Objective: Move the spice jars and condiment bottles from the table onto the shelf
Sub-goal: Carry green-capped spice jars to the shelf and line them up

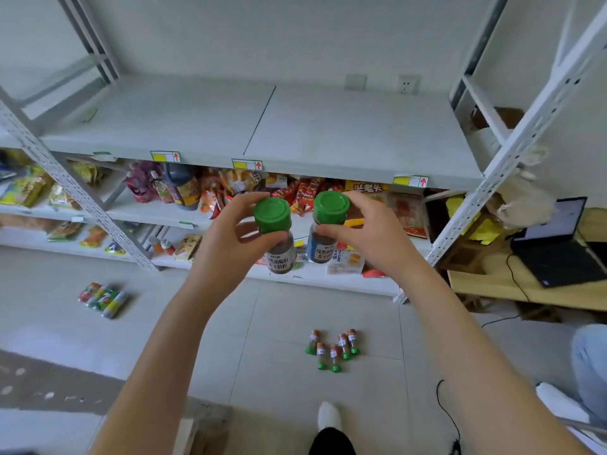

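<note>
Shelf (328, 139): bare top board, waiting just beyond both jars.
Left hand (230, 244): fingers wrapped round left jar (279, 251) below its green cap.
Right hand (364, 231): fingers pinching right jar (320, 244), held aloft.
Handling: likely glass, light, rigid, smooth; grip the body, not the lid.

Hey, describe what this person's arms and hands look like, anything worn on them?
Both forearms are bare to the bottom of the picture: no sleeves, gloves, watch or bracelet in view. The left hand and right hand show no rings on the visible fingers, though the blur hides fine detail.
</note>
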